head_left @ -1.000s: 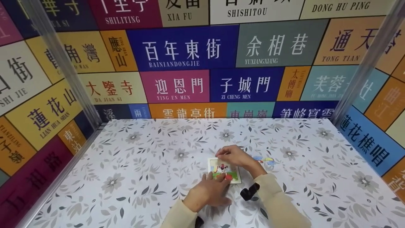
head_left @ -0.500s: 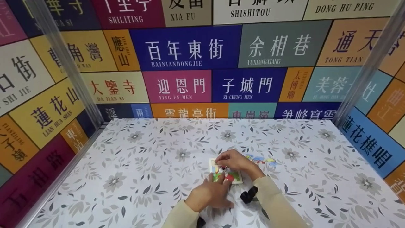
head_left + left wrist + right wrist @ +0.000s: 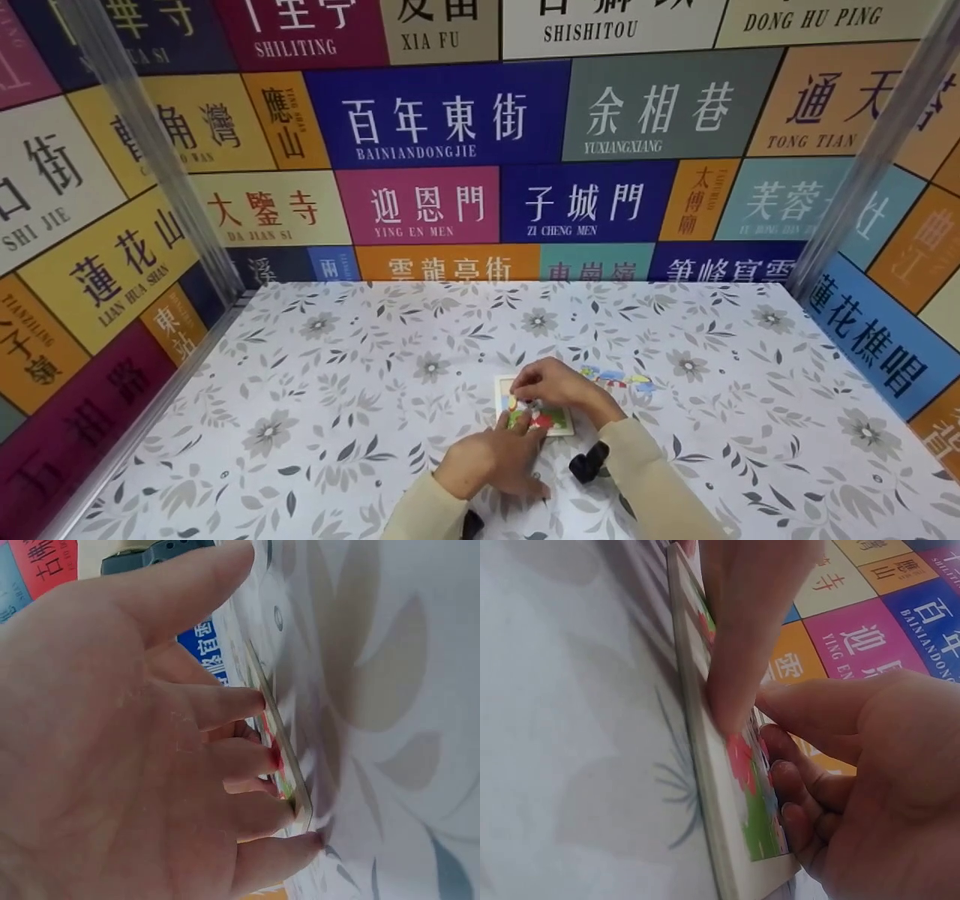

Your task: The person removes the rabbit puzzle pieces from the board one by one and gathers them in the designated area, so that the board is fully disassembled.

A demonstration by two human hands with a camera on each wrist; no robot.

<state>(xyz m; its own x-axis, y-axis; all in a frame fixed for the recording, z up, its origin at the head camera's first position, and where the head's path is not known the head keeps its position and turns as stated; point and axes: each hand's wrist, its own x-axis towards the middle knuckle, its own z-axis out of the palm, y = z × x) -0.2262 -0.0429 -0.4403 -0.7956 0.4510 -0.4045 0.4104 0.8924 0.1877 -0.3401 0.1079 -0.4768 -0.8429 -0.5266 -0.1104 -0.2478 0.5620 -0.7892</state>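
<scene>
A small picture puzzle (image 3: 560,432) with a pale wooden frame lies on the flowered cloth; green and red show in its picture. My left hand (image 3: 501,459) presses on its near part with straight, spread fingers, and in the left wrist view the fingertips (image 3: 259,699) meet the frame's edge. My right hand (image 3: 559,385) is over the upper part, thumb and forefinger pinched together at a puzzle piece mostly hidden by them. In the right wrist view its other fingers (image 3: 795,821) are curled beside the green part of the picture. Several loose puzzle pieces (image 3: 611,378) lie right of the right hand.
A white cloth (image 3: 360,420) with grey flowers and leaves covers the table. Behind it stands a wall of colourful signs (image 3: 442,112), with clear corner posts at both sides. A black band device (image 3: 589,462) is on the right wrist.
My right hand has moved slightly down toward the near side, from the puzzle's top edge onto its picture. My left hand keeps pressing in nearly the same place.
</scene>
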